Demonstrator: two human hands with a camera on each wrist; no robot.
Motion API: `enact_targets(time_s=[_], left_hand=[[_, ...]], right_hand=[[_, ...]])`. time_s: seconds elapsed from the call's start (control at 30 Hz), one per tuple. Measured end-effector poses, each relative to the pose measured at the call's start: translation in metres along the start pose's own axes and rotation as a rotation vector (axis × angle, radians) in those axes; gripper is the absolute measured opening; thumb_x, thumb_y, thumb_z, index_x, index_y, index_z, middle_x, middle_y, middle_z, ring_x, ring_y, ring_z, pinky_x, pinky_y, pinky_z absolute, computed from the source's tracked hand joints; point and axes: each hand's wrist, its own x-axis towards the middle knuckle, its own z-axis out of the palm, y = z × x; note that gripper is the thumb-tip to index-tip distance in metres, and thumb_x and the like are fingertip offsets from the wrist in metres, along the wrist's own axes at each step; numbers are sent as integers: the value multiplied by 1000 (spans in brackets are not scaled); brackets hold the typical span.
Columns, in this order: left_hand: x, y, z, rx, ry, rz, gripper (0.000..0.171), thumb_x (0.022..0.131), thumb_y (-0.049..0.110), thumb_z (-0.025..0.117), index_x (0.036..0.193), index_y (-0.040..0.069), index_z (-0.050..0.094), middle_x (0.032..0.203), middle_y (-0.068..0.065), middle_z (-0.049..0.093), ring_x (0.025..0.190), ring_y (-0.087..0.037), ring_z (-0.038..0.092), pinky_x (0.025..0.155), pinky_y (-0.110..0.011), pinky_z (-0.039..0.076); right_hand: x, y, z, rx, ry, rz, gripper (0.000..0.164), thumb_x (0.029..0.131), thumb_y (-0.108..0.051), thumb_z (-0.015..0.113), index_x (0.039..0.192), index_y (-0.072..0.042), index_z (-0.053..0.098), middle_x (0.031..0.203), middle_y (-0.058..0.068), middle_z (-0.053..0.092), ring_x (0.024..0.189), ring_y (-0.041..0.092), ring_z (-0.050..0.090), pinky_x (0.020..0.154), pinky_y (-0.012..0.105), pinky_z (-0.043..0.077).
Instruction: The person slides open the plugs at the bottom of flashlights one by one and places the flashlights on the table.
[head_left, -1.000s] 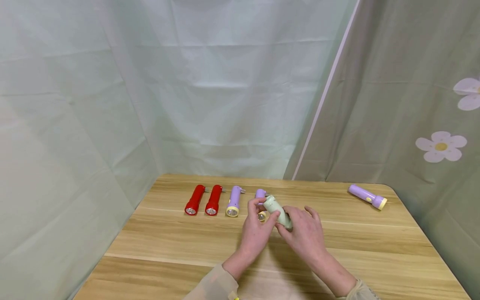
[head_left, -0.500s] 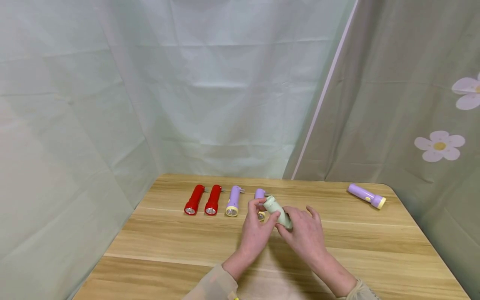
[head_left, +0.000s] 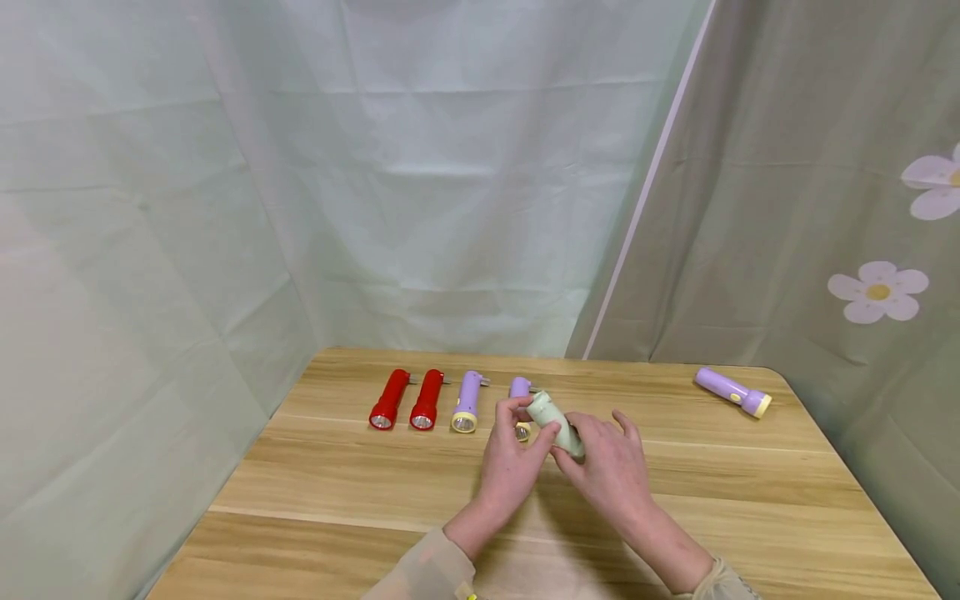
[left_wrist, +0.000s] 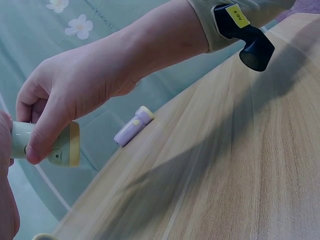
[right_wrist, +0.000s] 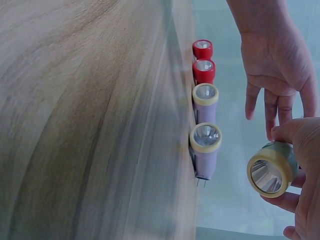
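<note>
A pale green flashlight [head_left: 551, 421] with a cream-yellow head ring is held tilted above the table by both hands. My left hand [head_left: 510, 458] pinches its tail end between thumb and fingers. My right hand [head_left: 615, 467] grips the head end; in the left wrist view the right thumb lies on the body near the switch. The right wrist view shows the reflector of this green flashlight [right_wrist: 270, 175] facing the camera, with the left hand [right_wrist: 277, 65] beyond it. A purple flashlight [head_left: 520, 387] lies behind the left fingers, partly hidden.
Two red flashlights [head_left: 390, 400] and another purple flashlight [head_left: 468, 400] lie in a row at the back, plug prongs folded out. One more purple flashlight [head_left: 733, 392] lies alone at the back right of the wooden table [head_left: 337, 483]. Curtains [head_left: 465, 208] hang around the table.
</note>
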Motion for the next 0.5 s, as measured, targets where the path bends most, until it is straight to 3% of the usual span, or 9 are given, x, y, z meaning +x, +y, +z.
enact_targets(time_s=[0.17,0.4,0.5], left_hand=[[0,0,0,0,8,-1,53,92,42,75,132,21,48,109,5,63,107,-16,60,94,-43,46],[-1,0,-1,-18,-9,-17,53,93,41,74,133,20,47,112,3,62,113,-26,60,97,-46,45],[-2,-2,-1,-38,-10,-16,51,94,41,74,132,22,46,113,4,61,112,-23,59,97,-47,44]], right_hand=[[0,-1,0,-5,-5,-2,47,74,-26,92,111,-14,67,91,-4,70,77,17,64,106,62,37],[0,-2,-1,-15,-6,-21,48,73,-27,93,111,-14,66,91,-4,70,75,17,64,107,62,37],[1,-3,-1,-22,-10,-26,47,73,-27,93,110,-14,66,90,-4,69,74,16,62,107,62,36]])
